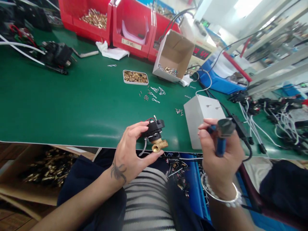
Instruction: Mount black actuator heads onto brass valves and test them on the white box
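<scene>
L hand (131, 150) grips a small valve assy (155, 136) between thumb and fingers: black plastic head on top, brass body w/ open threaded port below, thin red/black wires at the top and a pale lead curling down beside the palm. It's held in the air just off the near edge of the green bench mat (72, 102), over the lap.

R hand (218, 157), well to the right of the L, is clenched round a blue-handled tool (220, 141) w/ a dark grey head; a black cable runs off it toward the back right. Tool tip isn't visible, so the exact type can't be told. Just behind that hand sits a grey box (199, 112).

Ahead of the L hand: loose spring clips and small screws (154, 93) scattered on the mat, then a white tray of brass parts (135, 77); a tipped cardboard box (174, 54) farther back right, red bins (115, 22) at the rear.

Judgement on doing it well: person should keep the brass body pinched firm so the assy can't twist, keep wires clear of the tool head, bring tool in square to the part, and work over the mat, not the lap, so a dropped piece stays findable.
</scene>
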Demonstrator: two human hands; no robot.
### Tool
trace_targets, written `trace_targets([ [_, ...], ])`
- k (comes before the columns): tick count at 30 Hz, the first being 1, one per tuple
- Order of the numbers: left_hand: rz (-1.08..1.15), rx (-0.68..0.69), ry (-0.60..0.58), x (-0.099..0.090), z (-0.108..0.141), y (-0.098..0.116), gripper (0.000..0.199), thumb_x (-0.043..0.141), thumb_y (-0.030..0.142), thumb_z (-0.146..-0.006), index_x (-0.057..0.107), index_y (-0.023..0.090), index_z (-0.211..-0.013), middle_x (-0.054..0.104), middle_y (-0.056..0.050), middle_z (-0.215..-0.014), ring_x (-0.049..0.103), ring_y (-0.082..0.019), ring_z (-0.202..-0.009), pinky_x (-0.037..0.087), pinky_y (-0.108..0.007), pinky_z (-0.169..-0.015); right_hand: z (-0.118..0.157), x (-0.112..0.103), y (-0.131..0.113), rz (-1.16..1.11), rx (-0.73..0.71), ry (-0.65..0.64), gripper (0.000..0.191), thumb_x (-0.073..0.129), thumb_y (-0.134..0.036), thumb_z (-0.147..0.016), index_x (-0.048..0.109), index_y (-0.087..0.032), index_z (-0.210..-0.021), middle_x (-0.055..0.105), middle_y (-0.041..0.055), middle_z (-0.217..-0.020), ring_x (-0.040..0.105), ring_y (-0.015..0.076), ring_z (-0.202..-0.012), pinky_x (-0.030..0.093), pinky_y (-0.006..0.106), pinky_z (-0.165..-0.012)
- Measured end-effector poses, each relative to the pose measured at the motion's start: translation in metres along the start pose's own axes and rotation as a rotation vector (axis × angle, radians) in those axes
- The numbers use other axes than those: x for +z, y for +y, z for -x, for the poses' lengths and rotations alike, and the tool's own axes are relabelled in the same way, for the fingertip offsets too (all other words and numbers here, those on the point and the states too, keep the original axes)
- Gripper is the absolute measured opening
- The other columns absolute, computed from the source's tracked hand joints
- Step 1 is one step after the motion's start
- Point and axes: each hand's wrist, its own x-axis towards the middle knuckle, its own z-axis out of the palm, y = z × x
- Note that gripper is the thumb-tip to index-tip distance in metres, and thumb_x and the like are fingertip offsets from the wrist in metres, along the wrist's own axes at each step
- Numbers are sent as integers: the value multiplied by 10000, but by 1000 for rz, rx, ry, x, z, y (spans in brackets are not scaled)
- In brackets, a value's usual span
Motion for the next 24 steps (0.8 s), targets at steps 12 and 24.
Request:
trace_targets([
  [12, -4, 5, -7, 0, 0, 0, 623, 848, 249, -770, 476, 187, -1266, 626, -154, -1315, 612, -254, -1257, 604, -416, -969, 3, 0, -5, 93, -53, -191, 332, 542, -60, -912, 663, -236, -1166, 658, 60, -997, 645, 182, -869, 544, 318, -742],
  [24, -27, 0, -15, 1, 0, -1, 611, 847, 254, -770, 479, 195, -1254, 634, -152, -1310, 621, -255, -1245, 609, -415, -952, 4, 0, -6, 143, -62, -337, 309, 556, -52, -898, 681, -220, -1125, 673, 51, -957, 661, 178, -848, 534, 304, -720],
])
